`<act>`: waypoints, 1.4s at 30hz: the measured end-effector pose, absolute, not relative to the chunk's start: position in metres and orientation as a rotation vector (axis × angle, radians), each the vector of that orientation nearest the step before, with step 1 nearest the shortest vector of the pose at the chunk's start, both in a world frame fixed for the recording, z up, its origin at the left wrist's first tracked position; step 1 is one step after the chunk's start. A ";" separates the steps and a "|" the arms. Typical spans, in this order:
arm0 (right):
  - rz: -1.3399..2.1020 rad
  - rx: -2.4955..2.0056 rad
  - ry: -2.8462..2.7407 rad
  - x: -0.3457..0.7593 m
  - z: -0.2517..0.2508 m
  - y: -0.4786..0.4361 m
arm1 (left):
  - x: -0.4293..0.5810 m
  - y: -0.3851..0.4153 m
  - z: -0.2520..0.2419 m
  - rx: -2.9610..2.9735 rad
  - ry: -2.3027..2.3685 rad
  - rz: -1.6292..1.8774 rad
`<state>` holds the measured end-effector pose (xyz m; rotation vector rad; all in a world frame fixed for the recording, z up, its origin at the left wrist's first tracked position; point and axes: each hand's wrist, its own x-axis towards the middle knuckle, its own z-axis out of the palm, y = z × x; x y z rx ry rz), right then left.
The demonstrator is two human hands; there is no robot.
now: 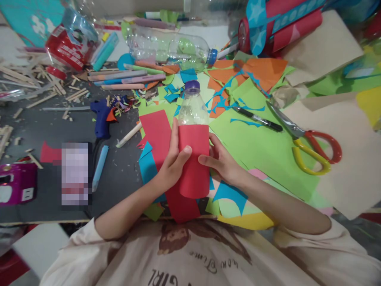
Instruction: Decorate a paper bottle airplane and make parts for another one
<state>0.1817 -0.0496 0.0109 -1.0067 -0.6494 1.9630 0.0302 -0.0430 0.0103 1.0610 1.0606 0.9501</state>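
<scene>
A clear plastic bottle (193,109) with a purple cap stands tilted toward me at the middle of the table. Red paper (194,159) is wrapped around its lower body. My left hand (174,161) grips the wrapped bottle from the left, thumb across the paper's front. On the right side my right hand (220,159) presses the paper against the bottle with curled fingers. A longer red paper strip (159,137) lies under my left hand.
Green, orange, blue and yellow paper scraps (256,139) cover the table. Scissors (309,147) with red and yellow handles and a black marker (258,119) lie at right. A blue glue gun (101,115) and wooden sticks (44,79) are at left. Another empty bottle (172,49) lies behind.
</scene>
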 end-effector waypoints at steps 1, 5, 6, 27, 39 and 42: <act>1.958 -1.007 -0.655 0.181 0.011 -0.050 | 0.030 -0.043 0.010 1.071 1.063 0.957; 1.939 -0.979 -0.689 0.180 0.011 -0.053 | 0.031 -0.046 0.005 1.008 1.131 1.098; 1.941 -0.960 -0.696 0.179 0.011 -0.054 | 0.031 -0.046 0.004 0.983 1.159 1.125; 1.679 -1.018 -0.585 0.188 0.005 -0.042 | 0.019 -0.039 -0.002 1.650 0.906 0.766; 1.768 -0.967 -0.648 0.190 -0.001 -0.041 | 0.028 -0.039 0.000 1.111 0.794 0.796; 1.776 -0.979 -0.636 0.190 -0.002 -0.042 | 0.030 -0.039 -0.003 1.037 0.797 0.811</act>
